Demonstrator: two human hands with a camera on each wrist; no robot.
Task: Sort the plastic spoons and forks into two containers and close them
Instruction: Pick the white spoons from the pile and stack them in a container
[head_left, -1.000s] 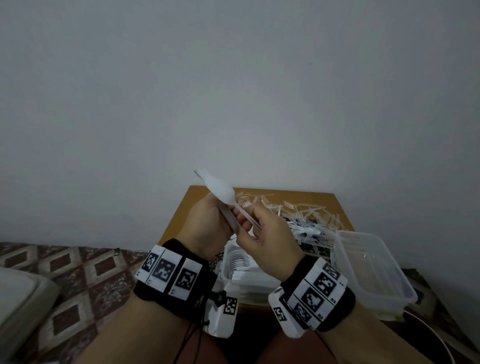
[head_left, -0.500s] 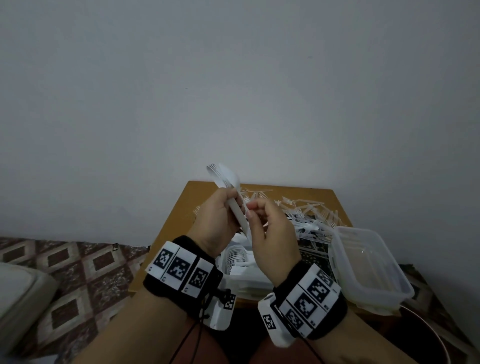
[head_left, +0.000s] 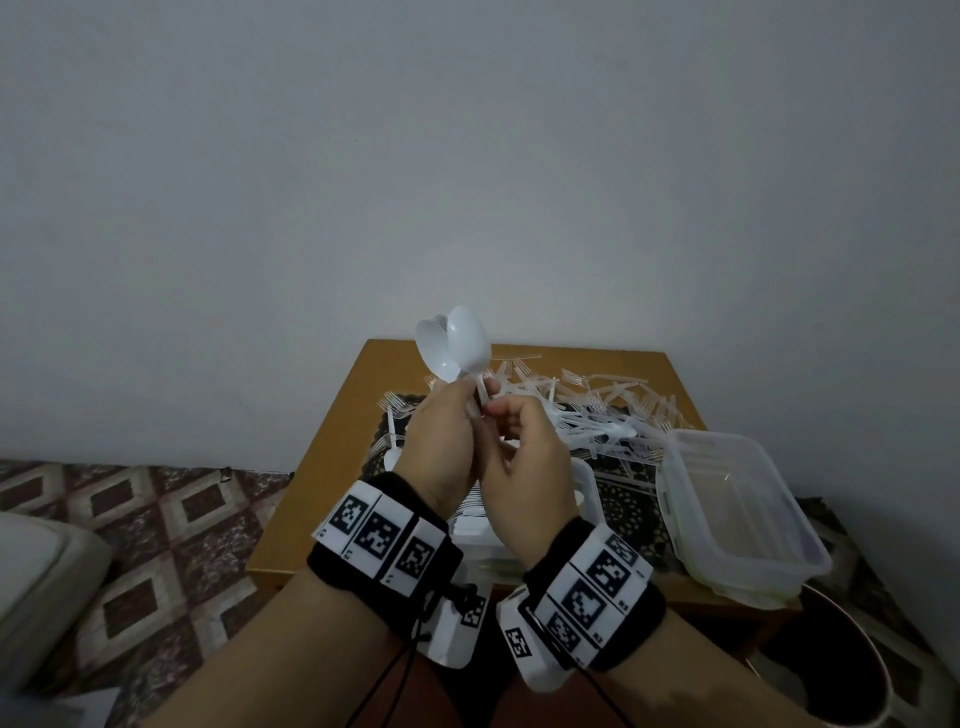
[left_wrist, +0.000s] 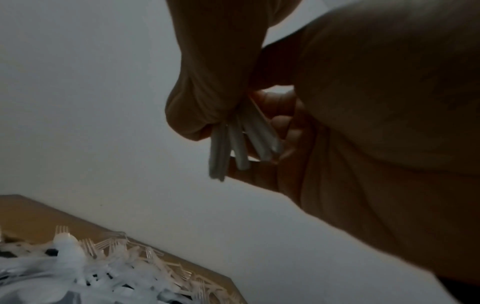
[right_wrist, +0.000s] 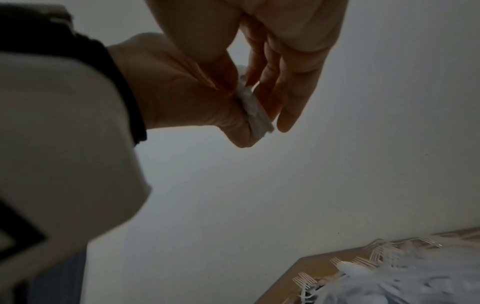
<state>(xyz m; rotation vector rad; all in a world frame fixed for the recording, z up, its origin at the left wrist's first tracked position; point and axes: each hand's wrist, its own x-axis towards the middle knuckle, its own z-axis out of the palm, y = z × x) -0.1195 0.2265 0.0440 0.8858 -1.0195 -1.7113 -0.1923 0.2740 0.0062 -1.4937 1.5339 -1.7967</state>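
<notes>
Both hands meet above the near edge of the wooden table (head_left: 322, 467). My left hand (head_left: 462, 400) grips the handles of a few white plastic spoons (head_left: 454, 345), whose bowls stand upright above the fist. My right hand (head_left: 498, 415) pinches the same handles from the right. The handle ends (left_wrist: 233, 144) stick out below the left fist, and the right fingers (right_wrist: 285, 82) lie along the bundle (right_wrist: 257, 115). A pile of clear forks and white spoons (head_left: 597, 410) covers the far table. The spoon container (head_left: 587, 483) sits mostly hidden under my hands. An empty clear container (head_left: 737, 519) stands at the right.
A dark patterned mat (head_left: 623, 499) lies under the pile and containers. Patterned floor (head_left: 156, 519) spreads to the left, with a pale object (head_left: 41, 582) at its near edge. A round metal rim (head_left: 857, 649) shows below the table's right corner. A plain wall rises behind.
The spoon bundle has swung from a leftward tilt to upright, its bowls now raised higher. The right hand has moved up the handles, close against the left.
</notes>
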